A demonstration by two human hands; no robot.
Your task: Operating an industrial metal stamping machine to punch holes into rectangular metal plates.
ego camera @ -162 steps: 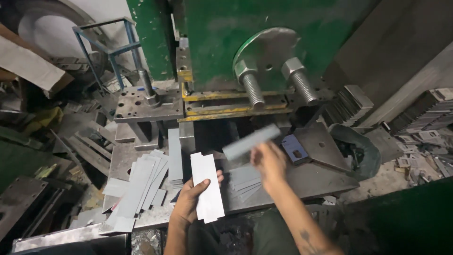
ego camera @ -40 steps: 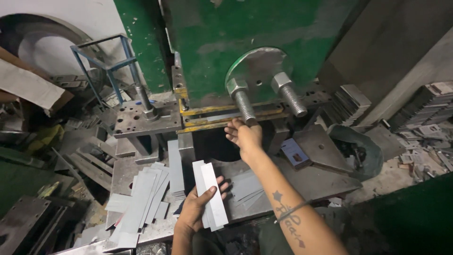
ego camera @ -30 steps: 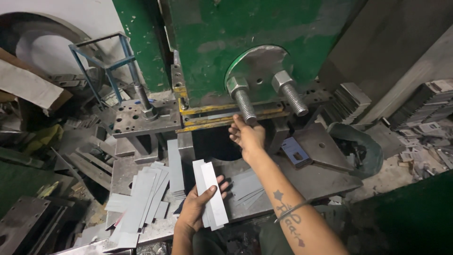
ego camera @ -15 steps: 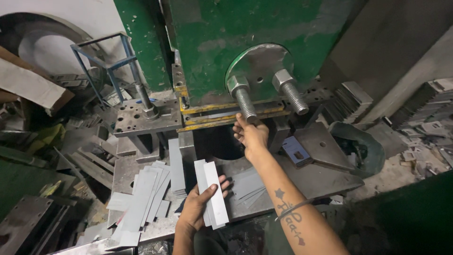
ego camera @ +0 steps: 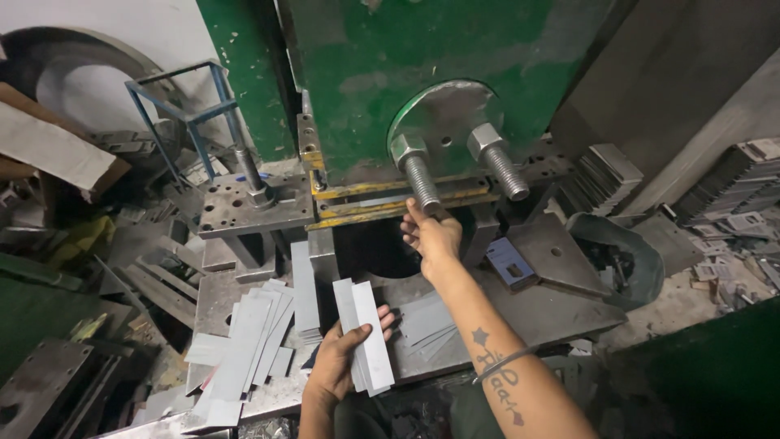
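My left grip (ego camera: 340, 366) holds strips (ego camera: 364, 335) over the worktop's (ego camera: 561, 313) near edge; my right grip (ego camera: 429, 234) pinches a strip at the press slot (ego camera: 390, 203).

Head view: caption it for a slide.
Left hand holds metal strips; right hand reaches the green press slot.

Your left hand (ego camera: 341, 366) grips a small stack of flat grey metal strips (ego camera: 363, 335), lying across your fingers and fanned slightly, their far ends pointing beyond your fingertips.
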